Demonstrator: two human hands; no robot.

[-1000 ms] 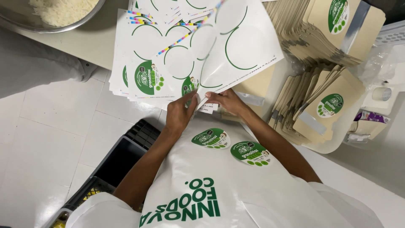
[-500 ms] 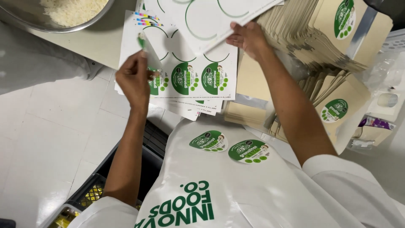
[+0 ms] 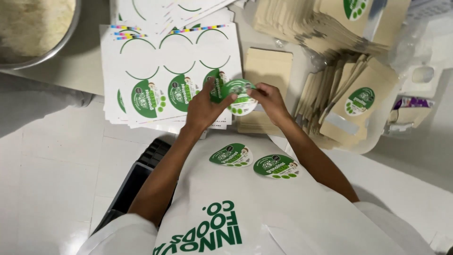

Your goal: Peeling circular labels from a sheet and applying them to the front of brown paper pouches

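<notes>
Both hands, left hand (image 3: pixel 204 109) and right hand (image 3: pixel 270 100), fingers pinched on one round green sticker (image 3: pixel 239 95) above the sticker sheet (image 3: pixel 155 71).

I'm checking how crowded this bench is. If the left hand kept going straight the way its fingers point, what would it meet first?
Probably the round green sticker that the left hand already pinches with the right hand; beyond it lies a flat tan pouch, though depth is unclear.

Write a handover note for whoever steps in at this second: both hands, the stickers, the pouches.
Left hand and right hand together hold one round green sticker above the sticker sheet.
Sheet: upper circles peeled bare; two stickers remain in the lower row.
Two stickers sit stuck on the white apron.
One labelled brown pouch lies at right; a plain pouch lies beyond the hands.
Left: the unlabelled pouch stacks.
</notes>
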